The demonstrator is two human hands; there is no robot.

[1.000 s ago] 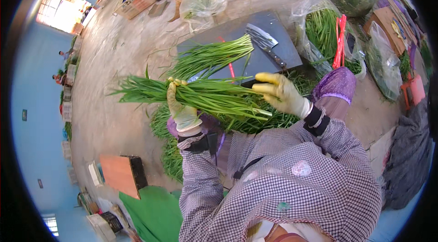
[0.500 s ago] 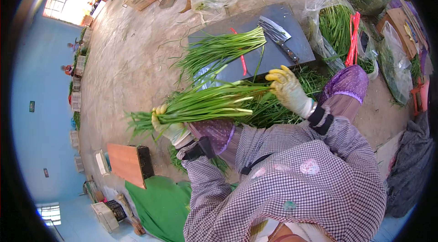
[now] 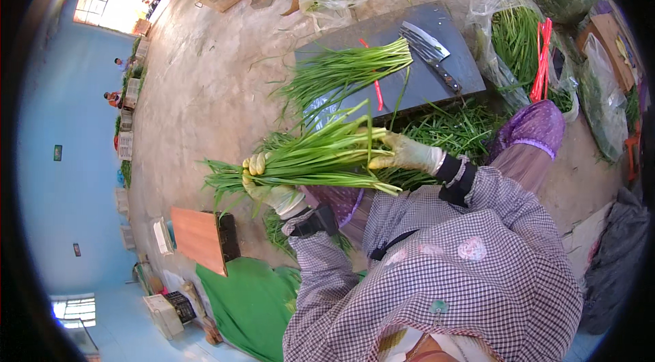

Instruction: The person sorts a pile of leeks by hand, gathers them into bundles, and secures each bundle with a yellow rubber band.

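Around the leafy end of a loose bunch of chives (image 3: 314, 161), the fingers of my left hand (image 3: 269, 184) are closed; the glove is pale with yellow fingertips. At the pale stalk ends, my right hand (image 3: 406, 154), gloved the same way, has its fingers closed on some of the stalks. This bunch is above my lap. Just beyond, a second chive bunch (image 3: 355, 68) lies on a dark board (image 3: 443, 31), with a red tie strip (image 3: 378, 92) showing beside it. A cleaver (image 3: 430, 55) with a dark handle rests to its right.
Loose green leaves (image 3: 450, 126) are heaped between my knees and the board. On the right stand a plastic bag of chives (image 3: 512, 34) with red strips (image 3: 541, 62) and other filled bags. An orange-brown box (image 3: 198, 239) and green cloth (image 3: 245, 300) are at the left.
My right hand has moved left and down, from beside the stalk ends onto them, and its fingers have closed. My left hand keeps hold of the bunch.
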